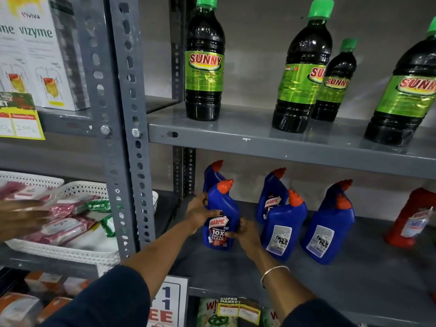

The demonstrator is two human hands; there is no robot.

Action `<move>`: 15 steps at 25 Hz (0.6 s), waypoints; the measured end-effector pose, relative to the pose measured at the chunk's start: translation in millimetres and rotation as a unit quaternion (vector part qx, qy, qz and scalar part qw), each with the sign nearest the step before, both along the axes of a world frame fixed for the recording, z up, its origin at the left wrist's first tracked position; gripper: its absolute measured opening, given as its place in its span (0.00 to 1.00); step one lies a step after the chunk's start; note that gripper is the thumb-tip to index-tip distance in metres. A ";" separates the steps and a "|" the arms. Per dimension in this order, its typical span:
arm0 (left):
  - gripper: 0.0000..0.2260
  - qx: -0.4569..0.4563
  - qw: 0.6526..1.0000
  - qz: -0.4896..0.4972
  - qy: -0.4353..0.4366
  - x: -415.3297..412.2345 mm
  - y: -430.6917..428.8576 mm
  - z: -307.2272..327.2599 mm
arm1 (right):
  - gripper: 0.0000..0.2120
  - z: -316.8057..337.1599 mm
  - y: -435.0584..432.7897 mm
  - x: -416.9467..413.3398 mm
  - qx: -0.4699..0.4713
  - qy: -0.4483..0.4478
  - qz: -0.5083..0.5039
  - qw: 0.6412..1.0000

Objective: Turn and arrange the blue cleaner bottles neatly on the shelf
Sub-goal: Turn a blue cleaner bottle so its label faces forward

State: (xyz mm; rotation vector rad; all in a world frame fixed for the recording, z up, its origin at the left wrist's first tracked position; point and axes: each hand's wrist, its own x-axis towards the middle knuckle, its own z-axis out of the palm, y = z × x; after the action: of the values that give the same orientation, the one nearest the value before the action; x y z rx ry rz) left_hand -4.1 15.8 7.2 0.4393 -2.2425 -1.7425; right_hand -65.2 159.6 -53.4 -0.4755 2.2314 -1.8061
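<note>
- On the lower grey shelf (354, 279) I count five blue cleaner bottles with orange caps, all standing upright.
- I have the front-left bottle (220, 218) gripped in both hands, its red Harpic label turned toward me and its base down on the shelf.
- My left hand (199, 210) wraps the bottle's left side just under the neck, fingers curled round it and the thumb lying across the front.
- My right hand (245, 234) pinches the lower right edge beside the label, fingers closed on the plastic; a thin bangle (273, 273) sits on that wrist.
- Right behind the held one stands a second bottle (212, 173), mostly hidden.
- Further right, a back bottle (271, 197) shows its front label, while the middle bottle (283, 227) before it and the right bottle (328, 227) show their white back labels.
- At the far right of this shelf stands a red bottle (410, 215).
- Above, on the upper shelf (259, 135), are four dark bottles with green caps (204, 60), spaced unevenly.
- Left of the slotted upright (122, 114), a white basket (70, 251) holds pink packets.
</note>
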 end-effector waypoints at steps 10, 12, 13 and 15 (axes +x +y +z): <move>0.17 -0.038 0.997 0.059 0.009 -3.4 9.3 -19.9 | 0.20 -13.4 0.8 -5.6 0.033 -0.033 -0.010 0.999; 0.18 -0.044 0.998 0.052 0.003 -2.9 7.5 -20.5 | 0.20 -13.7 0.4 -3.4 0.042 -0.030 -0.021 0.998; 0.20 -0.051 0.998 0.040 0.001 -2.2 5.6 -20.6 | 0.20 -13.0 1.3 -2.0 0.043 -0.029 -0.026 0.998; 0.25 -0.083 0.996 0.024 0.019 -1.0 2.9 -20.4 | 0.21 -10.4 6.5 0.5 0.039 -0.018 -0.041 0.998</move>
State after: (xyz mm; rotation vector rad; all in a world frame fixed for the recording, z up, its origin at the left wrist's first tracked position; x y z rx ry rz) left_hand -5.1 18.8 -13.1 0.4160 -2.3066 -1.5143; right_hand -64.7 166.0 -63.7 -0.3381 2.3185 -1.7428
